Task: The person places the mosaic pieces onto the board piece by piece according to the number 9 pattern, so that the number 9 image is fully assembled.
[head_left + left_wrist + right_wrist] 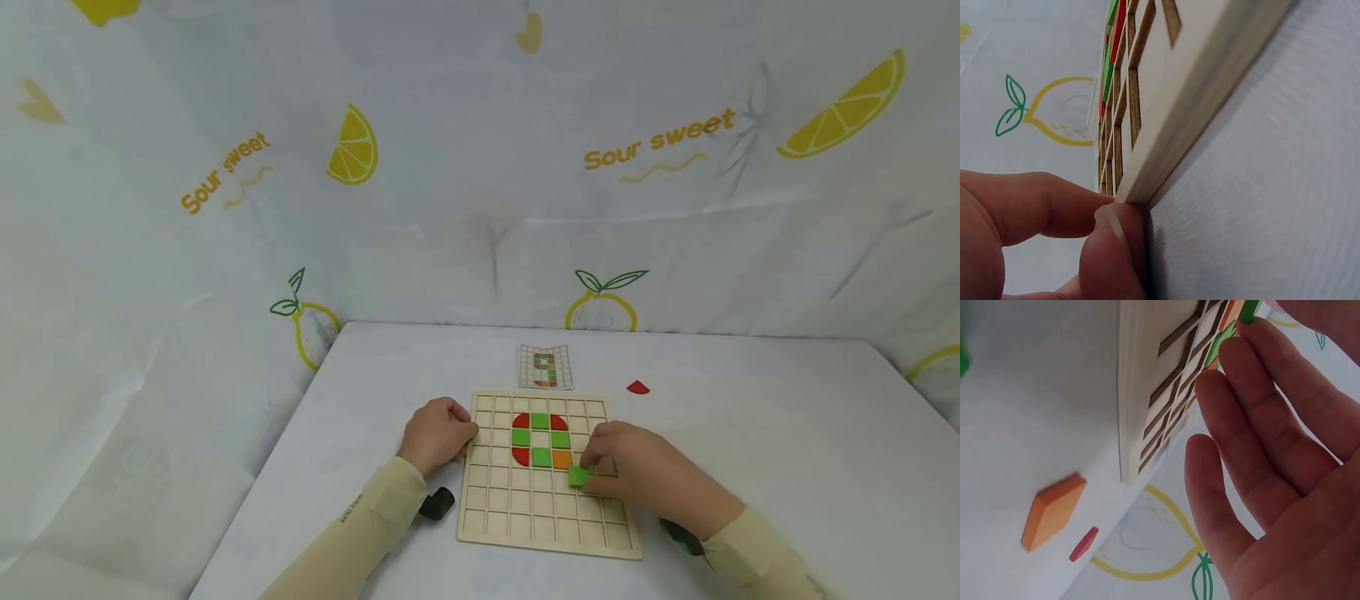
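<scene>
Bright green square tile (577, 476), pinched in the right hand (641, 468), is over the pale wooden grid board (521, 502), perhaps touching it; the left hand (437, 436) pinches the board's left edge.

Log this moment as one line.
left hand: holds board by edge | right hand: pinches green square | loose red piece: off board

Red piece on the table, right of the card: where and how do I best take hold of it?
Pinch the red piece by its opposite side edges, coming from above, probably with the right hand once the green square is released. It lies flat on the table, thin and low, so its edges seem the best hold; nothing visibly touches it.
</scene>
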The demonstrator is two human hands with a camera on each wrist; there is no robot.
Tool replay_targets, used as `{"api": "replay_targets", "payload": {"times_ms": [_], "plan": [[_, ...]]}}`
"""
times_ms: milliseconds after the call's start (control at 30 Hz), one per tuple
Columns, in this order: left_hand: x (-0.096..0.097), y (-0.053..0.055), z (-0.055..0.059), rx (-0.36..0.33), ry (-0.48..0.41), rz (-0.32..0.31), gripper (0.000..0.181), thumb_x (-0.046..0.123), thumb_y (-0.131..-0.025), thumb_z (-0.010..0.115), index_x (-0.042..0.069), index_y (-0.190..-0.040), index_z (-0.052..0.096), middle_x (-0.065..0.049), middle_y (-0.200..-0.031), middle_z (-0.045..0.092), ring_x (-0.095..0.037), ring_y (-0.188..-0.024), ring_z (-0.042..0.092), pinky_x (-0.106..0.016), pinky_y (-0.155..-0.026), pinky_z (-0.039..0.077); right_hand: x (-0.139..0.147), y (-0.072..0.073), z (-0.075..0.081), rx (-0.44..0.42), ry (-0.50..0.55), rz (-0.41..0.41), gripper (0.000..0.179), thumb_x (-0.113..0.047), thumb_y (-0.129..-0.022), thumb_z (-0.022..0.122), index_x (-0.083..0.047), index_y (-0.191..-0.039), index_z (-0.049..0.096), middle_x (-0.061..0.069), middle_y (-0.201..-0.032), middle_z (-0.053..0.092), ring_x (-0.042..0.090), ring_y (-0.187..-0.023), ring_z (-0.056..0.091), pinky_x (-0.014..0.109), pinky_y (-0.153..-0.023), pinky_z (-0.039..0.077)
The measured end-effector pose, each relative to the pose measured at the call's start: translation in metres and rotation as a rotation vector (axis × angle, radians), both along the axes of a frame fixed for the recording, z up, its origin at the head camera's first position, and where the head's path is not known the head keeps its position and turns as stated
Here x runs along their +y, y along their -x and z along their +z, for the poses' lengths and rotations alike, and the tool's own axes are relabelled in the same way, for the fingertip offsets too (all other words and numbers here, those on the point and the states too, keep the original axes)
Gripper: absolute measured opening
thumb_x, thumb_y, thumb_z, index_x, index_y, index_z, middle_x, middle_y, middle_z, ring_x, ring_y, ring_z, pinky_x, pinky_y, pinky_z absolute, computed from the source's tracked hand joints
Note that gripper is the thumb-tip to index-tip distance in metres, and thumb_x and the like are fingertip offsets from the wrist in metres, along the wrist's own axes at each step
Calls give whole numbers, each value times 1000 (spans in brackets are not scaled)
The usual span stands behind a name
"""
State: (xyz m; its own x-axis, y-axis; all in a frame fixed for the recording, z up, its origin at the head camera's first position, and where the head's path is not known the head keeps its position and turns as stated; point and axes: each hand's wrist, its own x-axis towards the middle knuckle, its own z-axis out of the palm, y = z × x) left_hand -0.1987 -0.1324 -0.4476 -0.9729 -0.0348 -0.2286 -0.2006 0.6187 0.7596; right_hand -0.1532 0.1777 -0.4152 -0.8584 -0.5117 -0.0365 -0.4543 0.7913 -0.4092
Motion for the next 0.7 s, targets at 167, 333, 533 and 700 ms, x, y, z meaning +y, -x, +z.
{"api": "replay_targets", "payload": {"times_ms": [167, 333, 533, 700], "plan": [[0, 0, 0, 2, 10, -2, 12, 19, -93, 76, 11, -98, 69, -1, -68, 70, -14, -58, 65, -27, -56, 48, -9, 1, -4, 60, -22, 45, 13, -31, -85, 92, -27, -93, 81, -20, -94, 64, -2, -86, 54, 27, -80, 57], [0, 0, 0, -1, 12, -2, 12, 19, -93, 76, 11, -98, 69, -1, -68, 70, -14, -58, 65, -27, -56, 48, -15, 0, -4, 37, -60, 6, 13, -31, -85, 92, -27, -93, 82, -20, -93, 64, 0, -87, 55, 28, -82, 58], [0, 0, 1, -6, 8, -1, 11, 18, -93, 76, 11, -98, 69, 0, -67, 70, -13, -57, 64, -27, -56, 47, -18, 0, -5, 39, -69, -8, 15, -32, -85, 92, -27, -95, 83, -22, -94, 64, -1, -87, 54, 28, -83, 58], [0, -1, 2, 5, 4, -5, 11, 18, -93, 75, 11, -98, 69, 0, -68, 70, -13, -58, 65, -27, -55, 48, -18, -1, -6, 26, -56, -2, 16, -32, -84, 93, -28, -95, 82, -22, -94, 63, 0, -87, 55, 29, -83, 58]]}}
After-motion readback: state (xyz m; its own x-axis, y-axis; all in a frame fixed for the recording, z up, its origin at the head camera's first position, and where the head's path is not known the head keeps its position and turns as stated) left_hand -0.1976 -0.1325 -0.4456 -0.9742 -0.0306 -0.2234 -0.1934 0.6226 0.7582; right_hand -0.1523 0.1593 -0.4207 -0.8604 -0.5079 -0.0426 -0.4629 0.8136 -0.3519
